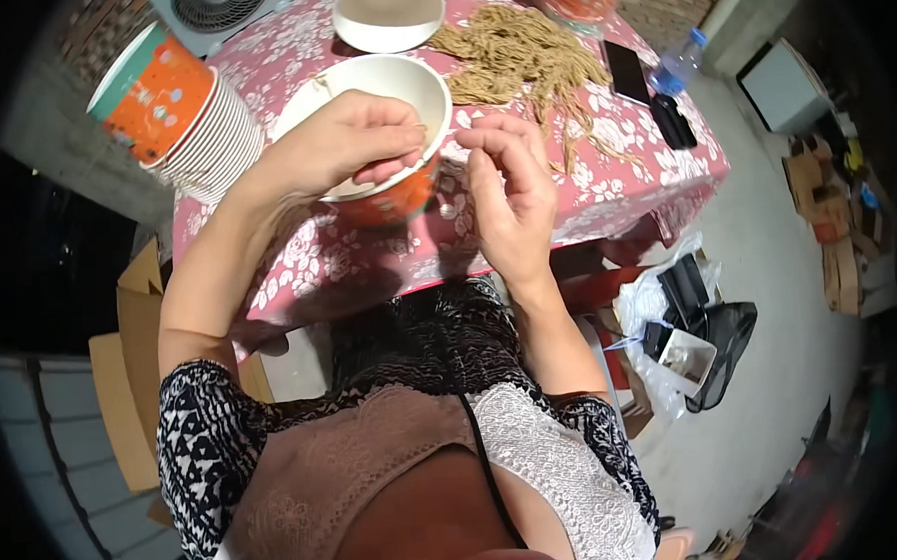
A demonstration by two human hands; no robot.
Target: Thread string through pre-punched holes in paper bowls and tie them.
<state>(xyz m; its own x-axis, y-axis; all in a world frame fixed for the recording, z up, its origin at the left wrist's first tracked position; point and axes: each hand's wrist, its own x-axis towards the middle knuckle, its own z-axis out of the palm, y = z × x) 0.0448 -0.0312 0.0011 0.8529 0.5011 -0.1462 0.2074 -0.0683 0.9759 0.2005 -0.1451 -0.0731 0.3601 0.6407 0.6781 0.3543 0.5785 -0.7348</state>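
My left hand (pixel 357 144) hovers over the near side of a round paper bucket (pixel 390 197), orange outside and white inside. Its fingers are pinched together; what they hold, if anything, is too small to make out. To the bucket's right, my right hand (pixel 515 192) is raised above the table edge, thumb and forefinger curled towards each other. Whether something thin lies in that pinch cannot be seen. A small tan piece shows inside the bucket's far-left rim. Beyond my right hand lies a heap of tan twisted strands (pixel 519 57), loose ends trailing towards me.
A red flowered tablecloth (pixel 616 208) covers the table. Stacked orange buckets (pixel 201 121) stand left; a white bowl-shaped container (pixel 389 17) and a fan (pixel 218 5) sit at the back. Right are a phone (pixel 626 72), bottle (pixel 679 62) and black case (pixel 673 122). Cardboard (pixel 128 394) stands lower left.
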